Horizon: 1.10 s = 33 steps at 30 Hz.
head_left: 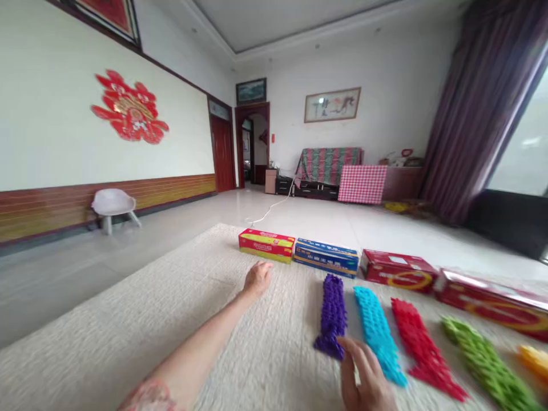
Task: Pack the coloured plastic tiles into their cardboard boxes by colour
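My left hand (258,278) reaches forward over the pale mat, just short of a red and yellow box (266,245). Its fingers look loosely stretched, slightly blurred, and nothing shows in them. Near the front, my right hand (367,377) has its fingers apart, the index fingertip at the near end of a bumpy purple strip (333,314); whether it presses on it I cannot tell. To the right lie similar strips: light blue (379,334), red (426,345), green (488,362) and a partly cut-off yellow one (535,359).
Behind the strips stands a row of boxes: a blue box (326,257), a dark red box (398,270) and a longer red box (492,299). A white chair (113,202) is by the left wall. A white cord (274,206) runs across the tiled floor.
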### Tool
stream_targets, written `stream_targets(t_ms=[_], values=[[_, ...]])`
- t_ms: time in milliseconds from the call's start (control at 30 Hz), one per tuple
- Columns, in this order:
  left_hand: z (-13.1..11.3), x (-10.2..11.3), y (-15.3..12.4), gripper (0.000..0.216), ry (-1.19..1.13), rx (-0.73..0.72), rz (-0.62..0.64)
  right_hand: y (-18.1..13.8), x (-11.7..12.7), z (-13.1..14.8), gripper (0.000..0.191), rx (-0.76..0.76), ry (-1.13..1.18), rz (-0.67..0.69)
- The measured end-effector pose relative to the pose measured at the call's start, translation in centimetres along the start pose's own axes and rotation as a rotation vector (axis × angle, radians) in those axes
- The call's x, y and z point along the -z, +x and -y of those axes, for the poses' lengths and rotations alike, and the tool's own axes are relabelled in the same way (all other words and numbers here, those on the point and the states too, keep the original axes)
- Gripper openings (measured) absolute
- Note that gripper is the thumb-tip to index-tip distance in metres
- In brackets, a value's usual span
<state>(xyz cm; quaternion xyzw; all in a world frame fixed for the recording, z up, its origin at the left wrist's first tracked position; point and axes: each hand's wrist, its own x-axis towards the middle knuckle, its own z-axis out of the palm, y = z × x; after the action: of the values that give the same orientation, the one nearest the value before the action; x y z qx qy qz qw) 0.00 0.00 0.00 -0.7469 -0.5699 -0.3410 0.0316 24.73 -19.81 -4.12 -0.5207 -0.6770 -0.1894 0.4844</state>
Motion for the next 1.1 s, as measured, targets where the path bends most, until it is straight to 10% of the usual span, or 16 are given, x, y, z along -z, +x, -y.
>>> stream_targets(t_ms=[200, 500, 633, 833, 1100], values=[[6.0, 1.9, 5.6, 0.04, -0.005, 0.006, -0.057, 2.6, -1.4, 1.8, 0.026, 0.161, 0.07, 0.171], [10.9, 1.4, 10.4, 0.026, 0.049, -0.063, 0.055, 18.1, -17.1, 5.0, 0.041, 0.074, -0.013, 0.346], [11.1, 1.9, 10.9, 0.014, 0.066, -0.075, 0.086, 20.4, -20.2, 4.6, 0.039, 0.005, -0.15, 0.425], [9.4, 5.8, 7.1, 0.011, 0.039, -0.142, 0.136, 18.5, -17.9, 4.8, 0.018, 0.027, -0.155, 0.504], [5.3, 12.9, -3.8, 0.011, -0.054, -0.25, 0.218, 11.8, -7.3, 10.3, 0.021, -0.032, 0.027, 0.398]])
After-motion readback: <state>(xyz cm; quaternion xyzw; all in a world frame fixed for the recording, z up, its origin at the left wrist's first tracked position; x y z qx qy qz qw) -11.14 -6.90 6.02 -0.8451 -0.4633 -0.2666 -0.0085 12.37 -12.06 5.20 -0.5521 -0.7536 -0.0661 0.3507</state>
